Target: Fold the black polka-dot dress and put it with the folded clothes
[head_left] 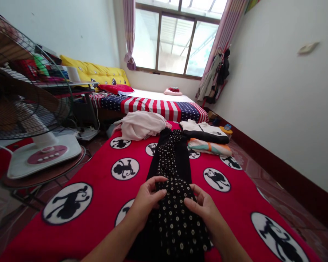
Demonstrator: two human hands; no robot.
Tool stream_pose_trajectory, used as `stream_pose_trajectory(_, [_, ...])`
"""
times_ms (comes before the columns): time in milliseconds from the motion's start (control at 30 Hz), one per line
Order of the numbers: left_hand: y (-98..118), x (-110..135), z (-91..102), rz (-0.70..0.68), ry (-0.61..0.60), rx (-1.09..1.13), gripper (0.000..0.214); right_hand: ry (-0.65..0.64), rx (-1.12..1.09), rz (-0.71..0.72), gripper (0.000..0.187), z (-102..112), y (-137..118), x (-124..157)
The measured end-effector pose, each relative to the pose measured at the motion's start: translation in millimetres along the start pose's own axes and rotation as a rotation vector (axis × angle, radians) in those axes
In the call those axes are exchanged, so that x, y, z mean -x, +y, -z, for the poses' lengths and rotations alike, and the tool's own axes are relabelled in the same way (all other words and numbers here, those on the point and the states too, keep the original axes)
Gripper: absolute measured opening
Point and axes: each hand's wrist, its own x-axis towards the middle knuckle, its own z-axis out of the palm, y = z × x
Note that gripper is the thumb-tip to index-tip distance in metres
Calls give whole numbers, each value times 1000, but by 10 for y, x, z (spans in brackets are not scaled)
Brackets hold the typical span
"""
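A black garment with white polka dots (171,218) lies lengthwise down the middle of a red blanket with black-and-white monkey circles (229,203). My left hand (150,198) grips the fabric from the left side at mid-length. My right hand (199,205) has its fingers on the same garment from the right, a short gap from my left hand. Beyond the garment's far end lie a crumpled pale pink cloth (139,125) and folded clothes (207,138).
A white-based standing fan (43,154) looms at the left beside a cluttered desk (71,84). Ahead stands a bed with a stars-and-stripes cover (153,107) and yellow pillow (95,72), below a window (175,40). Clothes hang on the right wall (214,76); tiled floor (287,207) runs alongside.
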Motion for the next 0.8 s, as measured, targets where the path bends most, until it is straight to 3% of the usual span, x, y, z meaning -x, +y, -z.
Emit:
stream_pose_trajectory(133, [-41,-40,78,111,-64,-176,57,-117,537,-103,33,228,23,63])
stream_pose_trajectory(267, [40,-362,147,80,58,-201,50,80,968,-51,29,433,-184,-193])
stream_pose_trajectory(400, [112,-907,158,-4,180,-170,37,204,1009,176,24,497,-429,-901])
stream_pose_trajectory(533, [30,-1337,127,-163,283,-139,29,340,927,267,25,428,-559,-1695])
stream_pose_trajectory(667, [-96,-1411,74,-307,300,-197,27,520,1053,242,42,242,-735,-2223])
stream_pose_trajectory(800, [-131,-1305,36,-465,272,-316,26,624,1173,121,60,94,-899,-2528])
